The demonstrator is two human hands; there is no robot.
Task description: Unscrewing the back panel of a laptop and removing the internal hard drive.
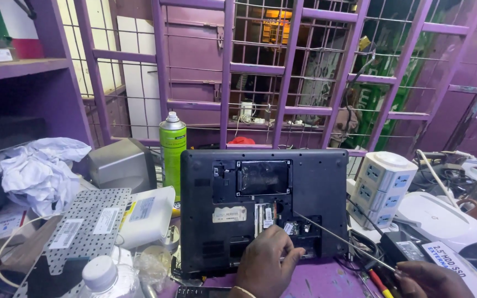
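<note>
Upturned black plastic laptop [264,207] feels rigid yet fragile under my left hand [264,264], which presses its near edge; my right hand [432,278] pinches a thin metal rod [342,240].

laptop underside [316,187] matt black plastic; thin rod [338,237] bare shiny metal; spray can [172,154] glossy green metal; crumpled cloth [40,171] white; keyboard back [84,232] perforated grey metal.

Black laptop [264,207] amid purple surroundings
Purple window bars [227,72] and purple table [327,278]; green spray can [173,154] with white cap; white cloth [40,171]; white power tower [385,185] with blue sockets; silver perforated keyboard back [81,232].
</note>
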